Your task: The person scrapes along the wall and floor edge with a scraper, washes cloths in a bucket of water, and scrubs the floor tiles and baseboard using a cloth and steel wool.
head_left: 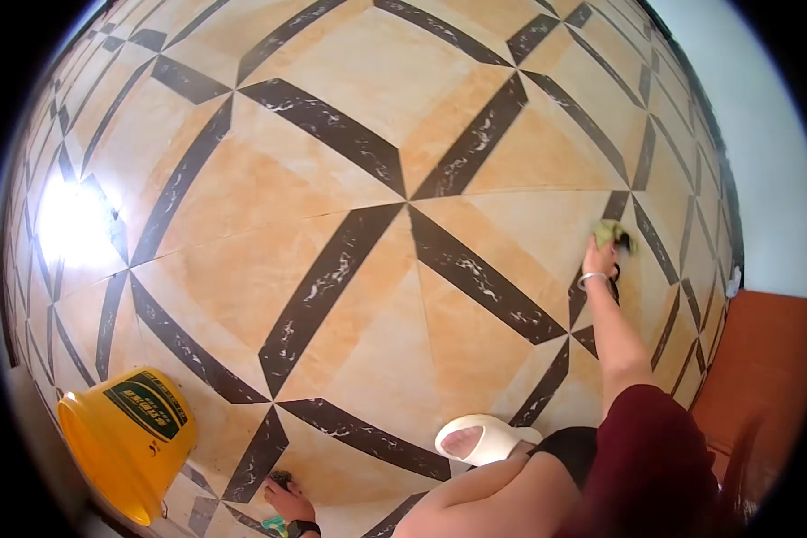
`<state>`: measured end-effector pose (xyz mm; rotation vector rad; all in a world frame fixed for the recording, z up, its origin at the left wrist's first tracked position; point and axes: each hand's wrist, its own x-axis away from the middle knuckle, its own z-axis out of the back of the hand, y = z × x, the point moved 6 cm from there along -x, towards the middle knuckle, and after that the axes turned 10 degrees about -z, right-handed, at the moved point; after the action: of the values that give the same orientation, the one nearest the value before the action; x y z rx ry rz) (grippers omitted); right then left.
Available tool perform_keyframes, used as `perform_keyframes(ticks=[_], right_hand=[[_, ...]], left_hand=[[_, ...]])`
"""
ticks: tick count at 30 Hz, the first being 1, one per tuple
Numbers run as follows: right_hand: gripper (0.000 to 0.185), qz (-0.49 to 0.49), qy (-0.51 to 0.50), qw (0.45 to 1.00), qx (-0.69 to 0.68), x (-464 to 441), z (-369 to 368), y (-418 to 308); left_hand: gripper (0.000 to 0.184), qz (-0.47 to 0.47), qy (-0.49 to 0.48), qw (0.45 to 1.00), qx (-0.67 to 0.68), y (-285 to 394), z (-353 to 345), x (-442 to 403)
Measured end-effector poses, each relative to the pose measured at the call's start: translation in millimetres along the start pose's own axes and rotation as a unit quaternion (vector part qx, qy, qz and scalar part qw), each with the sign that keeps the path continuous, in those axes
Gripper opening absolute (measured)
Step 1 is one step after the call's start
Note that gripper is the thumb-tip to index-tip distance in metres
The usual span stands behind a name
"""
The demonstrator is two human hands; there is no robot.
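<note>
My right hand [601, 257] is stretched out on the tiled floor [350, 296], closed round a green cloth [611, 233]. A small dark thing shows beside the cloth; I cannot make out what it is. Low in the view, my left hand [287, 500] rests near the floor with its fingers on a dark scrubber [281, 480]. Beside the left wrist, which wears a dark watch, lies something green [275, 524].
A yellow bucket [143, 439] with a green label is tilted in view at the lower left. My foot in a cream slipper [480, 439] stands at the bottom centre. On the right are a white wall [762, 152] and a reddish-brown surface [758, 359].
</note>
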<state>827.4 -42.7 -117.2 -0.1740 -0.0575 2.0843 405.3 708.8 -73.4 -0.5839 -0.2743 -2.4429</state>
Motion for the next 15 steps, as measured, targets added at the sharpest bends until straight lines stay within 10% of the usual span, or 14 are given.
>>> perform_keyframes(ticks=[4, 5, 8, 15], right_hand=[[0.064, 0.271, 0.092, 0.954, -0.090, 138.8, 2.1, -186.9], [0.052, 0.237, -0.044, 0.967, -0.085, 200.8, 36.4, -253.1], [0.054, 0.491, -0.015, 0.848, -0.200, 380.5, 26.6, -332.8], [0.035, 0.815, -0.433, 0.366, -0.117, 736.3, 118.6, -190.1]], left_hand=[[0.057, 0.034, -0.055, 0.998, -0.005, 12.0, 9.2, -2.5], [0.056, 0.031, -0.054, 0.998, -0.005, 12.1, 7.6, -5.3], [0.054, 0.017, -0.116, 0.993, -0.028, 6.1, 5.5, -8.0], [0.039, -0.022, -0.097, 0.995, -0.015, -32.5, 99.6, -2.1]])
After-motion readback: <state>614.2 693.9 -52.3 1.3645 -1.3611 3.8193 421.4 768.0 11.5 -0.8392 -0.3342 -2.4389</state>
